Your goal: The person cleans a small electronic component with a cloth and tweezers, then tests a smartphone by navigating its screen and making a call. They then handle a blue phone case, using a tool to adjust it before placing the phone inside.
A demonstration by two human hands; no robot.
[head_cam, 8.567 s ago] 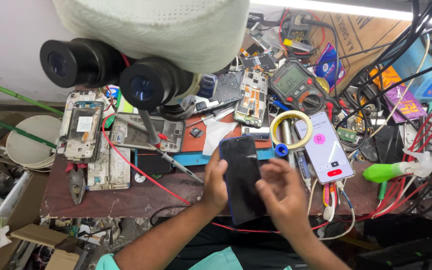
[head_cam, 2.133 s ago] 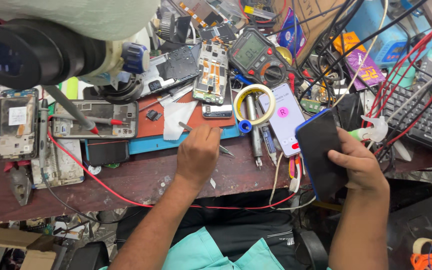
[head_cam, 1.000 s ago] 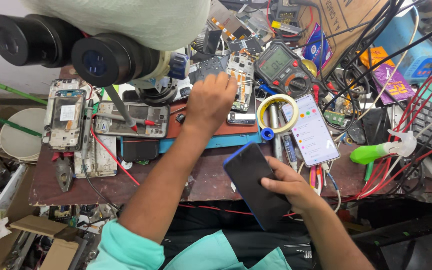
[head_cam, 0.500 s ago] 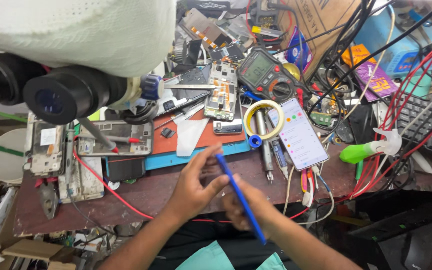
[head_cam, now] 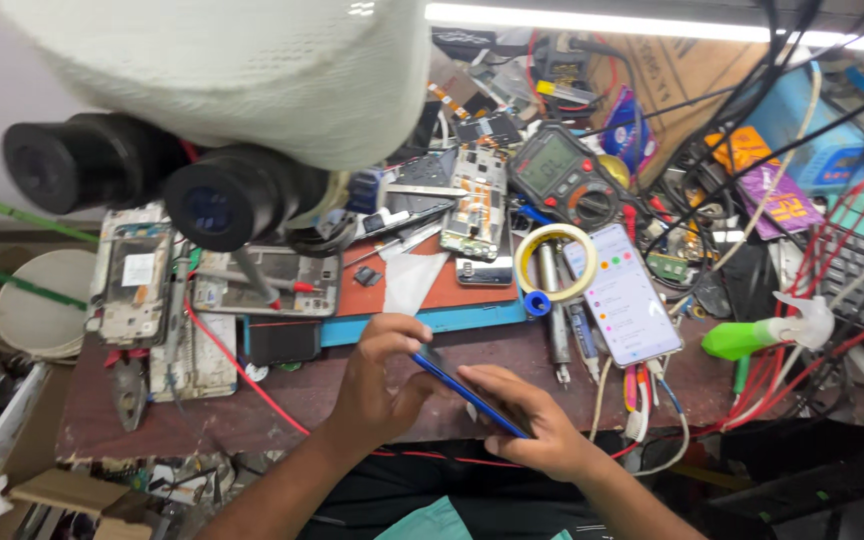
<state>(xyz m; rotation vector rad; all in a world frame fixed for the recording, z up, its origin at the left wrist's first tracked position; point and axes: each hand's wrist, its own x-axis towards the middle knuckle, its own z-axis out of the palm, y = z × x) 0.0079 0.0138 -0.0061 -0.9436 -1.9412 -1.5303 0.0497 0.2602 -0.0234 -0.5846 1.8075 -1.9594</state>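
Cluttered workbench [head_cam: 202,420] lay below us; our left hand [head_cam: 377,385] and right hand [head_cam: 532,425] gripped a blue-edged phone [head_cam: 467,388] edge-on near the front, its face hidden from view.

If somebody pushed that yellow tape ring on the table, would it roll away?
Probably not. The yellow tape ring lies flat, so a push would likely just slide it. A screwdriver runs through its hole and a small blue roll sits against its rim, so it would probably catch on them. It looks thin and hollow, so likely light; stood on edge, it might roll.
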